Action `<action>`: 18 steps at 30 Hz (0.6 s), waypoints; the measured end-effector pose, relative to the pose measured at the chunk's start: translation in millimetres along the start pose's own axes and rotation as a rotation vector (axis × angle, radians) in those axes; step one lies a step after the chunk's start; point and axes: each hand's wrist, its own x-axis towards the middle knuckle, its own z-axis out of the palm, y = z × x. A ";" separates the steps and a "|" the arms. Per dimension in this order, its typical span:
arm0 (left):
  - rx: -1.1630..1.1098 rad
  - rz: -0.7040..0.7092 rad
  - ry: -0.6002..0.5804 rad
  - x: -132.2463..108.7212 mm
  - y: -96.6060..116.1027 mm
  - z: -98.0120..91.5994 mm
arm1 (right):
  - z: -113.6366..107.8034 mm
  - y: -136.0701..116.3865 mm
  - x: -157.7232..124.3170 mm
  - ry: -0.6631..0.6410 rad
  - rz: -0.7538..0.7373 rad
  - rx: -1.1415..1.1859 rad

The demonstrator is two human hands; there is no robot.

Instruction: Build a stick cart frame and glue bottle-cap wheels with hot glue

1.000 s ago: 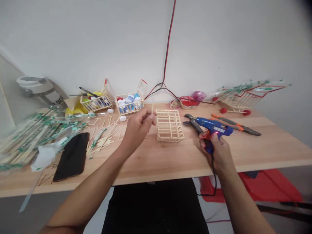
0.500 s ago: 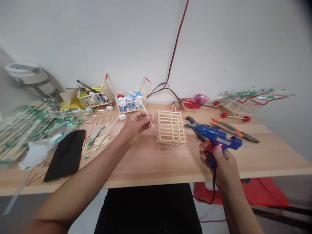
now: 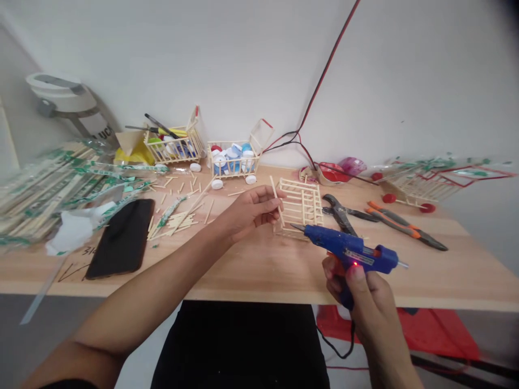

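The left hand (image 3: 251,208), nearer the pale slatted wooden stick cage (image 3: 300,204) at centre frame, pinches a thin pale wooden stick (image 3: 276,201), tilted near upright at the cage's left side. The right hand (image 3: 365,289) clamps a blue hot glue gun (image 3: 348,251), its nozzle pointing left toward the cage's base.

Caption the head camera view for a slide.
Left hand pinches a stick beside a stick cage; right hand holds a blue glue gun.

Bright, even light; warped edges
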 end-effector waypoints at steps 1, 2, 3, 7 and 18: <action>-0.003 -0.004 -0.010 -0.2 0.1 0.2 | -0.4 -0.1 -0.2 -0.003 -0.005 -0.017; -0.006 -0.005 -0.020 -0.3 0.1 0.3 | -0.7 -0.7 -0.5 0.001 -0.010 -0.038; -0.012 -0.001 -0.027 -0.2 0.1 0.1 | -0.8 -1.6 -1.2 0.012 -0.011 -0.060; -0.028 0.018 -0.043 1.1 -1.6 -1.6 | 1.4 -6.2 -5.5 0.053 0.000 -0.109; -0.052 0.001 -0.063 0.5 -3.4 -0.5 | 11.0 -11.3 -9.9 0.074 0.023 -0.071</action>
